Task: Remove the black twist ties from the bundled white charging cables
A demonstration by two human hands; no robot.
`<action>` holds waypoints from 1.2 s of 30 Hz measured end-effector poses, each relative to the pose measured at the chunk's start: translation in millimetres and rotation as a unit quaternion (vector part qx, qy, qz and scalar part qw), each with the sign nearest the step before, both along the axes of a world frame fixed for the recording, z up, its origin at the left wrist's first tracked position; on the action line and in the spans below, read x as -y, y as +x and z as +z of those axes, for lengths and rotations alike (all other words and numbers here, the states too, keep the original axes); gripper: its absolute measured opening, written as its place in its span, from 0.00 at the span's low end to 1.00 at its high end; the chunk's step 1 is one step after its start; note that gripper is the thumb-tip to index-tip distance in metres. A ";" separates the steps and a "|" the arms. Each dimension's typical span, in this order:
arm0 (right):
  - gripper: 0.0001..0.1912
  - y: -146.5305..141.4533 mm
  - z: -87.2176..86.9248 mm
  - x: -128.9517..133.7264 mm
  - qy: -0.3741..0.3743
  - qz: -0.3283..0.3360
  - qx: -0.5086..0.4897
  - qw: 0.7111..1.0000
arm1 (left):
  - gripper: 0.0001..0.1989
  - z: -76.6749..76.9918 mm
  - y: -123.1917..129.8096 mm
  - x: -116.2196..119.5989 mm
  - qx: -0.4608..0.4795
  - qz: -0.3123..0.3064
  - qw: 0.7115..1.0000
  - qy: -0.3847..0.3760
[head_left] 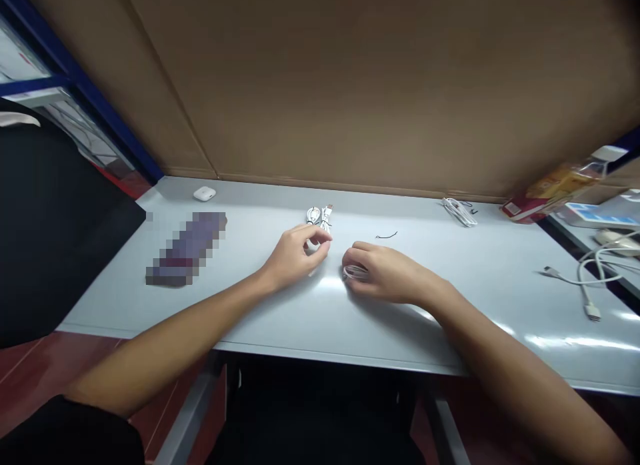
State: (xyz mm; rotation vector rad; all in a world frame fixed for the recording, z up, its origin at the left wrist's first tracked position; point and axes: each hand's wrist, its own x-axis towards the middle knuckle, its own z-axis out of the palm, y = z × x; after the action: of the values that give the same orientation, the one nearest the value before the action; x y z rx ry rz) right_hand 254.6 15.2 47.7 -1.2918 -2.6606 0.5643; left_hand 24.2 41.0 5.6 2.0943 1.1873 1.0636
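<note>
While my right hand point(393, 275) grasps a white coil point(355, 272) near the middle of the desk point(300, 325), towards its front edge, I see my left hand point(295, 255) just to the left, its fingers curved and released, thumb and forefinger slightly apart with nothing visible between them. As far as I can judge, the winding is partly done: the round bundle point(313, 215) and the long bundle point(326, 218) lie side by side beyond my left hand, each with a dark band around it. The coil in my right fingers is already gathered into loops, but I can't tell whether anything binds it, as the hand covers much of it. A dark tie point(387, 236) lies loose beyond my right hand, around nothing. Near the back edge, towards the right, another coil point(459, 212) is looped, with small dark strands beside it; I can't make out whether it is fastened. By the right edge, the cable ends point(586, 298) lie spread out and unwound. As for containers, a capped bottle point(555, 188) is at the back right corner, its label hiding what it holds, and a white case point(204, 194) near the back left corner looks closed, its contents hidden.
</note>
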 end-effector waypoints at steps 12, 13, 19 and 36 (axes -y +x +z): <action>0.19 62.6 20.0 -32.5 -0.029 -0.231 0.091 0.968 | 0.14 -9.2 0.8 1.7 -0.169 0.056 0.981 0.071; 0.20 63.5 18.5 -34.8 -0.010 -0.238 0.069 0.969 | 0.13 -9.1 2.0 2.7 -0.168 0.052 0.982 0.074; 0.06 68.4 -1.9 -51.1 0.049 -0.242 0.015 0.969 | 0.08 -8.3 5.4 6.8 -0.119 -0.021 0.990 0.075; 0.09 19.1 -11.8 -33.7 0.065 -0.084 -0.071 0.992 | 0.07 -4.6 8.4 13.8 -0.059 -0.116 0.991 0.027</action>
State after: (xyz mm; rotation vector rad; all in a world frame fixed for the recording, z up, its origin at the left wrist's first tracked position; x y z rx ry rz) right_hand 273.7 48.9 35.9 -1.3655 -2.4030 0.4336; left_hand 32.6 27.2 1.0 2.2979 0.9472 0.8850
